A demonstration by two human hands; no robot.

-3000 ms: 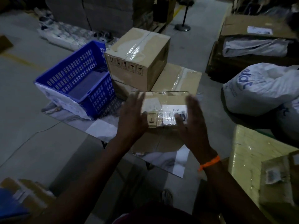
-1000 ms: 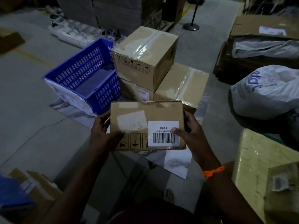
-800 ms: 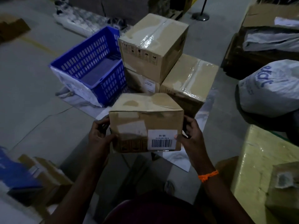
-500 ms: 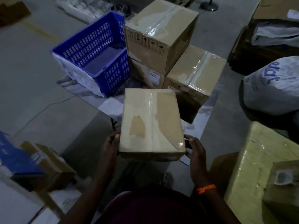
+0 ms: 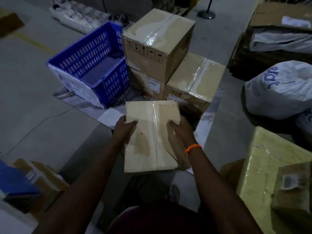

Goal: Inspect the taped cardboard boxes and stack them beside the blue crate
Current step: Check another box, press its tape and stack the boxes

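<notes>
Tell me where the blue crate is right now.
In the head view, the blue crate sits at upper left, just left of the stacked cardboard boxes.

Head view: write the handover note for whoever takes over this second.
Hands: left grip and right grip each hold one side of the small taped box, thumbs on its top, tape seam up.
Things: blue crate ahead on the left. Right beside it the top box sits on the bottom left box, with the bottom right box alongside.
Done: three boxes stacked by the crate.
Left: set the held box on that stack, probably on the bottom right box.
</notes>
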